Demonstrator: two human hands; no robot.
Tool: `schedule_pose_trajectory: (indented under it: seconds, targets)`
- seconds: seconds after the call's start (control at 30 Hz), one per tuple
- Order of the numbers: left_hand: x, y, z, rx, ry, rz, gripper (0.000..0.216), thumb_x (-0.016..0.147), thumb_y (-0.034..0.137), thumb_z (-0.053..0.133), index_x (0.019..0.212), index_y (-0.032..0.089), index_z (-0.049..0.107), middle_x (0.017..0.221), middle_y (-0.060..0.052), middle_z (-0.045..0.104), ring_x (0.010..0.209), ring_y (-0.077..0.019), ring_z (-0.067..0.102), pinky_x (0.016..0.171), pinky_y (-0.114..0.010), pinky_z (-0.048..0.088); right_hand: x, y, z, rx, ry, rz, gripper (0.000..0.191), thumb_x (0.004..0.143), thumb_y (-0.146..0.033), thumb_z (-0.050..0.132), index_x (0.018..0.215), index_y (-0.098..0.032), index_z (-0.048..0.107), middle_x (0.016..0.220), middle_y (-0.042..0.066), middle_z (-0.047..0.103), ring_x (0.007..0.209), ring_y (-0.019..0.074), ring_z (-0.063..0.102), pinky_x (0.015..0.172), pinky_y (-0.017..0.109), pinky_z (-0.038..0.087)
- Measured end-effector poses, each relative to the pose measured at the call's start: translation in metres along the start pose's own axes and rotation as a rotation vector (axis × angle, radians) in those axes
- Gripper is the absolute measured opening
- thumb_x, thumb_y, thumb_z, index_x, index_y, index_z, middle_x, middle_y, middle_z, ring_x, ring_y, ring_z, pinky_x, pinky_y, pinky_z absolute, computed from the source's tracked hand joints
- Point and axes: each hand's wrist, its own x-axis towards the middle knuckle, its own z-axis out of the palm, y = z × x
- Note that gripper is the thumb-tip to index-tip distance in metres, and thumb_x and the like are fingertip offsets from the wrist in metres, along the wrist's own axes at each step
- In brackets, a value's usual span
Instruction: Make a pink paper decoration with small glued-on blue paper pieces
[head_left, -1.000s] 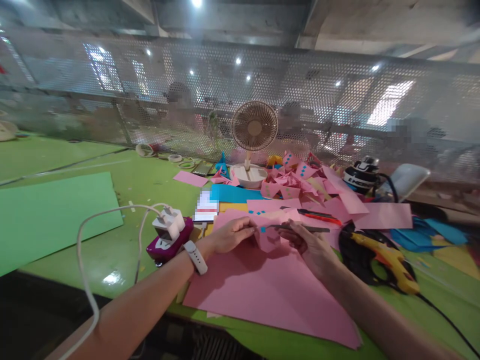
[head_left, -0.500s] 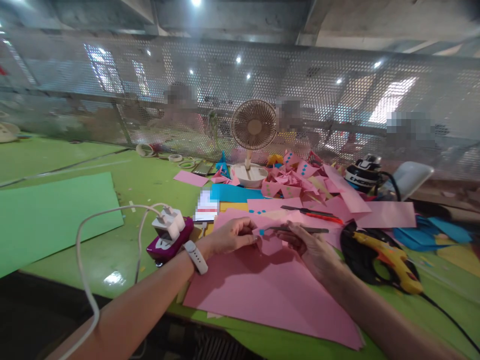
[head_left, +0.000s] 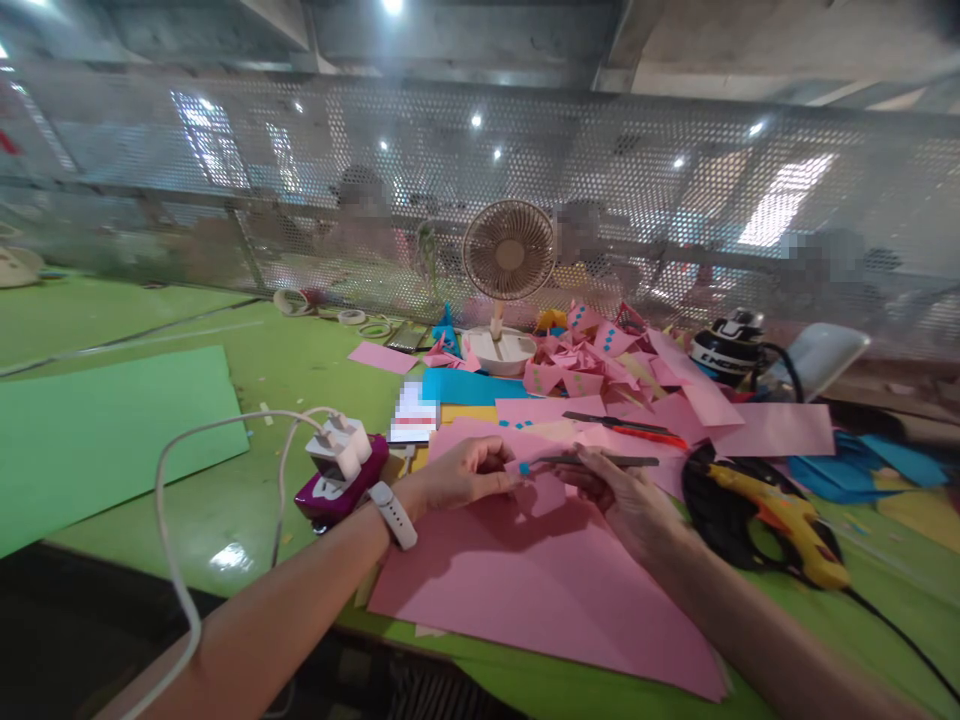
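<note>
My left hand (head_left: 469,470) pinches the edge of a small pink paper piece (head_left: 546,490) held just above a large pink sheet (head_left: 540,590). My right hand (head_left: 626,495) grips thin dark tweezers (head_left: 600,461), whose tip meets the small piece beside a blue dot (head_left: 524,468). A white band sits on my left wrist (head_left: 391,513). Both hands hover over the green table (head_left: 285,360).
A yellow glue gun (head_left: 780,520) with black cord lies to the right. A red cutter (head_left: 626,427), a heap of pink folded pieces (head_left: 600,360), a small fan (head_left: 508,280), a purple power strip with white plugs (head_left: 341,465) and a green sheet (head_left: 105,430) surround them. People sit behind the mesh screen.
The small pink piece has dropped slightly and my left fingers have curled tighter on it. The tweezers stay at its top edge.
</note>
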Motion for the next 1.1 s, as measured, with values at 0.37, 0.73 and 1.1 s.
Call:
schedule_pose_trajectory:
  seconds: [0.37, 0.73, 1.1]
  targets:
    - [0.0, -0.0024, -0.0007, 0.035, -0.005, 0.062, 0.03, 0.076, 0.041, 0.063, 0.082, 0.014, 0.051, 0.081, -0.006, 0.066, 0.076, -0.0149, 0.062, 0.071, -0.029, 0.045, -0.002, -0.0004, 0.0021, -0.032, 0.001, -0.011, 0.02, 0.067, -0.034, 0.074, 0.079, -0.018, 0.07, 0.079, 0.005, 0.073, 0.066, 0.0159, 0.068, 0.055, 0.022, 0.047]
    - [-0.0008, -0.0021, 0.0003, 0.004, -0.021, 0.077, 0.029, 0.078, 0.042, 0.061, 0.081, 0.015, 0.051, 0.079, -0.005, 0.065, 0.075, -0.0148, 0.062, 0.071, -0.029, 0.045, -0.0021, 0.0007, 0.002, -0.025, 0.009, -0.031, 0.019, 0.068, -0.033, 0.074, 0.078, -0.018, 0.07, 0.078, 0.004, 0.073, 0.065, 0.0154, 0.068, 0.056, 0.022, 0.048]
    - [0.0002, -0.0024, -0.0003, 0.017, -0.008, 0.065, 0.029, 0.077, 0.041, 0.062, 0.082, 0.015, 0.05, 0.079, -0.005, 0.064, 0.073, -0.0145, 0.061, 0.069, -0.027, 0.045, -0.0027, 0.0011, 0.0021, -0.051, 0.027, -0.037, 0.022, 0.066, -0.036, 0.074, 0.079, -0.019, 0.07, 0.076, 0.005, 0.073, 0.065, 0.0165, 0.068, 0.06, 0.025, 0.048]
